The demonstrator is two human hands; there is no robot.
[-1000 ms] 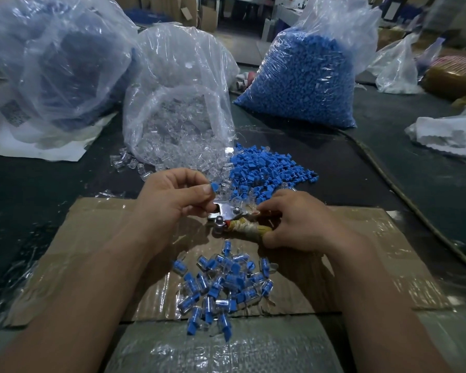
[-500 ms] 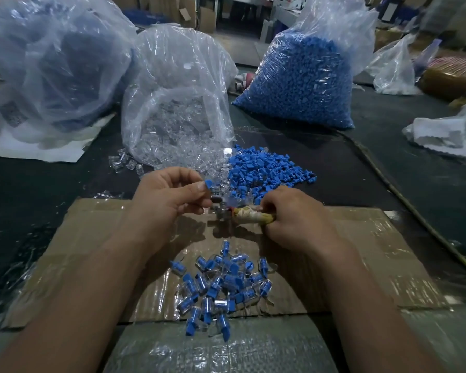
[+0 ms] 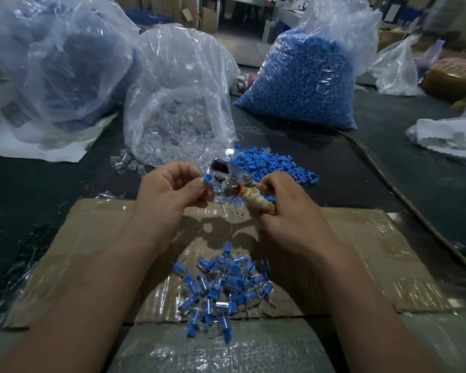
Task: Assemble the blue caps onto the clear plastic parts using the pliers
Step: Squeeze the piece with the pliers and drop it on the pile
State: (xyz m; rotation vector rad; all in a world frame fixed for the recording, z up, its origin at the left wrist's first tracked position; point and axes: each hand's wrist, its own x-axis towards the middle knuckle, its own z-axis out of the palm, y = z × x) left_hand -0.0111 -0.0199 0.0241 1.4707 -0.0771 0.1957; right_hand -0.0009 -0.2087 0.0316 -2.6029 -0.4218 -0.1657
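- The left hand [image 3: 172, 192] pinches a blue cap [image 3: 207, 180] between thumb and finger, higher than before.
- The right hand [image 3: 288, 211] grips the pliers [image 3: 233, 183] by the wrapped handle; their shiny head has come up and shows more.
- Loose caps [image 3: 275, 165] lie just behind the hands, beside the bag of clear parts [image 3: 178, 125]; done pieces [image 3: 221, 286] sit on the cardboard [image 3: 361, 251].
- A square code [image 3: 14, 114] far left is too blurred to read.

Right hand [image 3: 285, 211] holds pliers [image 3: 230, 181], left hand [image 3: 170, 189] a cap [image 3: 207, 180]. Bag [image 3: 178, 111] behind the left; loose caps [image 3: 269, 165] behind the right; assembled parts [image 3: 221, 289] before both, on cardboard [image 3: 374, 251].
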